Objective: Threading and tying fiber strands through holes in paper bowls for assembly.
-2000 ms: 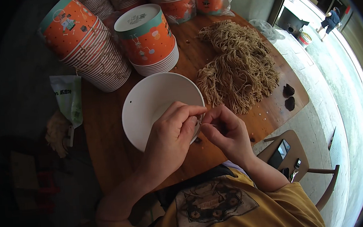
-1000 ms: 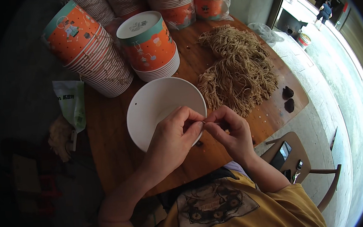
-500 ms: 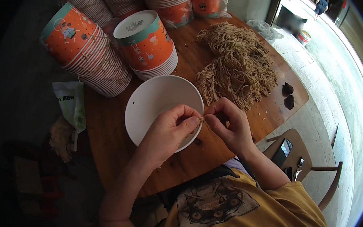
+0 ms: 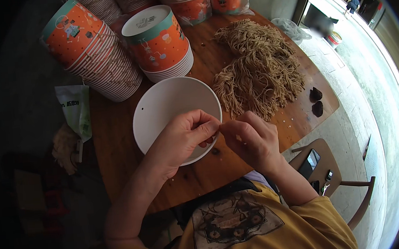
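A white-lined paper bucket (image 4: pixel 160 99) sits mouth up on the table, with a small dark hole in its far left wall. At its near right rim, my left hand (image 4: pixel 188 132) reaches over the opening, thumb and index finger pinched together. My right hand (image 4: pixel 252 139) is closed just outside that rim, its fingertips meeting those of the left. Between the fingertips is a tan cord, mostly hidden by the fingers now. Beyond my right hand lies a big heap of tan cords (image 4: pixel 260 68).
A stack of orange paper buckets (image 4: pixel 105 61) leans at the left, beside an upturned stack (image 4: pixel 160 48). Bagged buckets (image 4: pixel 190 6) stand behind. Two dark lumps (image 4: pixel 317 102) lie by the table's right edge. A chair (image 4: pixel 324 161) holds a phone (image 4: pixel 311 160) and keys.
My right hand has turned, its knuckles now facing up and its fingers closed tighter against the left fingertips. The view has shifted slightly. The cord bit seen earlier is now covered.
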`<state>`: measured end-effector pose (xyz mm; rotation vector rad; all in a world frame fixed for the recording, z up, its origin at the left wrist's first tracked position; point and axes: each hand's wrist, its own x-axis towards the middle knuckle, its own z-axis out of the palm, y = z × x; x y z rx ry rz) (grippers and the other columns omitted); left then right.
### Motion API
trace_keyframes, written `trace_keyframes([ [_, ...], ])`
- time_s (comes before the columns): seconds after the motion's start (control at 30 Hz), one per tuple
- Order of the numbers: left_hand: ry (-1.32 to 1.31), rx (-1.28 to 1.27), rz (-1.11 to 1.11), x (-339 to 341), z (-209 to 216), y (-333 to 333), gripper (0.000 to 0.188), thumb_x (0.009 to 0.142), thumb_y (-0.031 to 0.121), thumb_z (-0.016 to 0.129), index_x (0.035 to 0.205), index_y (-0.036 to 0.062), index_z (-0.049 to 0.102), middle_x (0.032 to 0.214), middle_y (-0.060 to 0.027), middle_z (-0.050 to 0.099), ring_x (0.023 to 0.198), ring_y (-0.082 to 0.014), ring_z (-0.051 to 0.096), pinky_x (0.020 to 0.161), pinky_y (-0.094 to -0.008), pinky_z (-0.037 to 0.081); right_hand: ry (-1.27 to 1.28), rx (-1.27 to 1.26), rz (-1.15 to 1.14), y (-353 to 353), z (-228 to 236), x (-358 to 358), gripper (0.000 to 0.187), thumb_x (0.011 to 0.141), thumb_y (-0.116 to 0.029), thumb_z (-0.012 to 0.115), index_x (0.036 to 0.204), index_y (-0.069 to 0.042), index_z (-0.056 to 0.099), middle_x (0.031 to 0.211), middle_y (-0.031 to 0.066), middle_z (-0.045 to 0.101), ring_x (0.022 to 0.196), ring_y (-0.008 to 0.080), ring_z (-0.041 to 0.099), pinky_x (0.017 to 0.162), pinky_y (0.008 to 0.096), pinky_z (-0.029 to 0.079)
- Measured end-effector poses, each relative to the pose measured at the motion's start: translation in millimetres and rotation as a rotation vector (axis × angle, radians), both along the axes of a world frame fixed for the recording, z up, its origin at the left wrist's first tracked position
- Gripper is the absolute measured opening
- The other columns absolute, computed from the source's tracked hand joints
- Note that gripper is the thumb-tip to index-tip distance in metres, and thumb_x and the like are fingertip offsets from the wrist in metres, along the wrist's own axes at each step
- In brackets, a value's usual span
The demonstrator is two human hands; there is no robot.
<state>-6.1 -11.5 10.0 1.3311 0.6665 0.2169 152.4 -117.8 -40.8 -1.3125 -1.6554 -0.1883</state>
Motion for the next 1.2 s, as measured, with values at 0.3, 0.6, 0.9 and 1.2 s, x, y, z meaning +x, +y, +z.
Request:
trace_keyframes([
  [0.3, 0.022, -0.011, 0.019, 1.0, 4.9, -3.3, 0.018, 0.097, 0.02, 0.058, 0.097, 0.0023, 0.062, 0.083, 0.0012, 0.061, 0.074, -0.0045, 0.053, 0.069, -0.0206, 0.046, 0.171, -0.02, -0.035, -7.0, -8.3, -10.0, 0.03, 0.073, -0.004, 0.075, 0.097, -0.009, 0.058, 0.078, 0.0034, 0.054, 0.057, 0.0169, 0.057, 0.046, 0.0294, 0.045],
  [0.6, 0.062, -0.06, 0.027, 0.2, 9.1, -2.8, 0.016, 0.094, 0.016, 0.054, 0.093, 0.0025, 0.061, 0.087, -0.0011, 0.061, 0.08, -0.0069, 0.054, 0.079, -0.023, 0.044, 0.217, -0.14, 0.001, -2.6, 1.9, -10.7, 0.022, 0.077, -0.004, 0.071, 0.094, -0.007, 0.059, 0.078, 0.0045, 0.055, 0.059, 0.0155, 0.059, 0.05, 0.0265, 0.046],
  [0.9, -0.029, -0.163, 0.018, -1.2, 4.9, 3.0, 0.016, 0.09, 0.019, 0.057, 0.086, 0.0038, 0.063, 0.084, 0.0015, 0.059, 0.08, -0.0047, 0.051, 0.078, -0.0209, 0.04, 0.593, -0.205, 0.103, -1.2, 0.4, -13.2, 0.019, 0.081, -0.002, 0.069, 0.096, -0.007, 0.058, 0.078, 0.0005, 0.055, 0.061, 0.0089, 0.052, 0.052, 0.0225, 0.042],
  [1.2, -0.006, -0.113, 0.033, 1.5, 4.4, -2.2, 0.017, 0.093, 0.018, 0.056, 0.094, 0.0016, 0.063, 0.088, -0.0002, 0.06, 0.084, -0.006, 0.055, 0.079, -0.021, 0.043, -0.03, 0.088, -0.054, -0.9, -2.2, -0.6, 0.027, 0.07, 0.004, 0.074, 0.093, -0.01, 0.068, 0.077, 0.0043, 0.057, 0.062, 0.0165, 0.056, 0.051, 0.0258, 0.044],
])
